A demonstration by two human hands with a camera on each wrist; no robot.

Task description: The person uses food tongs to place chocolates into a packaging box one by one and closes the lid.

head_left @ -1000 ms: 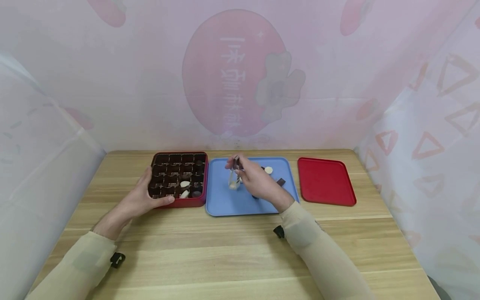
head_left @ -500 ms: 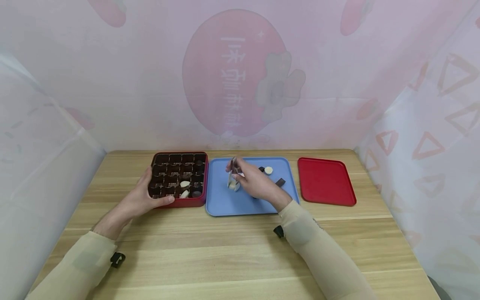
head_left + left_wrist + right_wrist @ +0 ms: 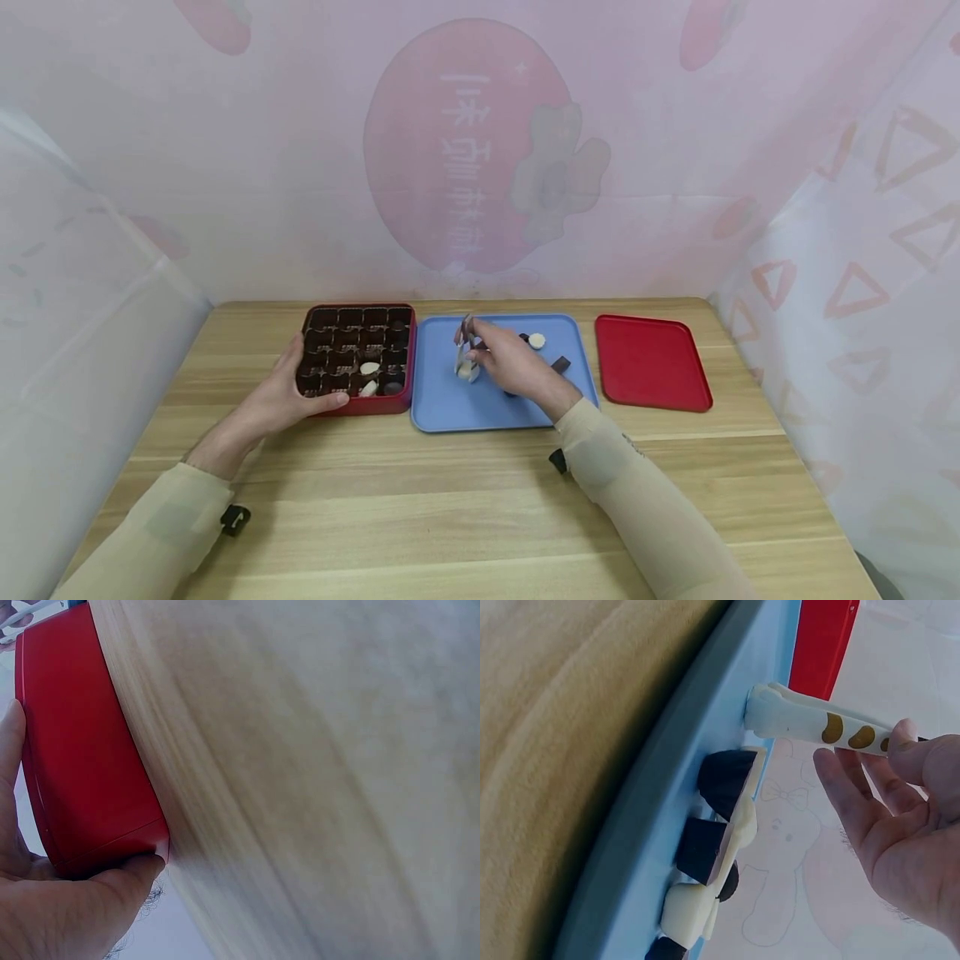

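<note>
My left hand holds the near left corner of a red box, its thumb on the front edge. Inside is a dark divided insert with white chocolates and a few dark ones near the right side. Over the blue tray, my right hand pinches tongs, pale with gold-brown spots in the right wrist view. Their tips are down around a white chocolate, at the tray surface. How firmly they grip it I cannot tell. The left wrist view shows the box's red side and my thumb.
More chocolates lie on the tray: a round white one, a dark bar, and dark ones lined up in the right wrist view. A flat red lid lies right of the tray on the wooden table.
My right hand has shifted slightly left and the tongs have tilted a little, their tips staying at the white chocolate. My left hand and the box have not moved.
</note>
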